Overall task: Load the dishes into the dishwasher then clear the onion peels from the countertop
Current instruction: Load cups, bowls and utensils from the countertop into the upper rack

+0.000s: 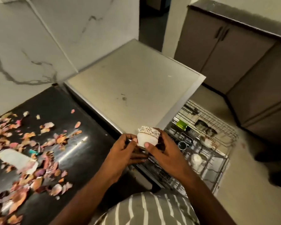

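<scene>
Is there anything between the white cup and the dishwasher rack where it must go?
Nothing visible. The right hand holds the cup in the air above the rack, beside the dishes already there.
</scene>
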Demonstrator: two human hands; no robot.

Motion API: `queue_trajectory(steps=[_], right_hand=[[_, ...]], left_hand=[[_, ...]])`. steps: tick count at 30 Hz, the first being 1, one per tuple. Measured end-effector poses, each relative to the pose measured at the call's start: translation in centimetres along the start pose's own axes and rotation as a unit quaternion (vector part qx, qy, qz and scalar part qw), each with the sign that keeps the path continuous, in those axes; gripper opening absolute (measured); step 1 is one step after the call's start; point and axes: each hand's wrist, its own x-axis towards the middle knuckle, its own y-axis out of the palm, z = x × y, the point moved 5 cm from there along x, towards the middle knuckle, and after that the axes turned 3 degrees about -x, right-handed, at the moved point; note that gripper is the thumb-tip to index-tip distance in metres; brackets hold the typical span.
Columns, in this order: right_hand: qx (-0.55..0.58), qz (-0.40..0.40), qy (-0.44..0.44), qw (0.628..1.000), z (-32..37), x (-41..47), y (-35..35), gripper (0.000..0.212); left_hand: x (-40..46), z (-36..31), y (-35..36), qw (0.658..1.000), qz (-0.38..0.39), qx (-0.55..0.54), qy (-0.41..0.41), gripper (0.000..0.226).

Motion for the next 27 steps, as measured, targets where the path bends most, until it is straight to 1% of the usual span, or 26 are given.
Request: queue_trajectory(steps=[4, 6, 9, 12, 14, 16, 17, 19, 22, 24, 26, 27], right_hand=[[0.055, -0.044, 0.046, 0.996, -2.3, -1.1, -3.1, 0.047], [0.078, -0.072, 0.06, 0.993, -3.6, -1.2, -4.7, 0.048], [0.113, -0.091, 0.09, 0.985, -5.3, -0.9, -6.8, 0.051], [0.111, -0.075, 0.112, 0.985, -7.0, -0.3, -8.8, 0.046], [0.117, -0.08, 0.125, 0.982, -8.2, 0.3, -10.5, 0.038], [0.101, -0.111, 0.146, 0.978, -9.1, 0.9, -12.6, 0.039], [0.076, -0.129, 0.159, 0.976, -9.7, 1.2, -13.8, 0.041], [-0.012, -0.154, 0.169, 0.973, -10.6, 2.2, -16.1, 0.047], [-0.12, -0.172, 0.168, 0.963, -12.9, 4.2, -19.0, 0.051], [-0.177, -0.165, 0.169, 0.955, -14.1, 5.8, -20.0, 0.052], [-0.237, -0.15, 0.165, 0.946, -15.5, 7.5, -20.3, 0.053], [-0.256, -0.144, 0.161, 0.942, -16.1, 8.3, -20.3, 0.051]], left_hand=[[1.5, 0.6, 2.9, 0.996, 0.015, 0.082, -0.012, 0.011], [2.0, 1.0, 4.5, 0.991, 0.036, 0.13, -0.013, 0.009], [2.4, 1.9, 7.0, 0.968, 0.091, 0.234, 0.017, 0.008], [2.7, 2.5, 9.1, 0.915, 0.149, 0.37, 0.062, 0.003], [3.1, 2.5, 9.9, 0.883, 0.164, 0.434, 0.074, 0.004], [3.7, 2.3, 10.2, 0.845, 0.151, 0.506, 0.09, 0.012], [4.1, 2.2, 10.1, 0.818, 0.139, 0.548, 0.101, 0.018], [5.3, 2.1, 9.8, 0.77, 0.11, 0.619, 0.11, 0.035], [7.5, 2.2, 8.9, 0.701, 0.063, 0.705, 0.087, 0.063], [8.9, 2.6, 8.2, 0.653, 0.048, 0.755, 0.042, 0.079], [10.0, 3.5, 7.6, 0.611, 0.066, 0.788, -0.013, 0.092], [10.2, 3.9, 7.5, 0.596, 0.08, 0.798, -0.037, 0.096]])
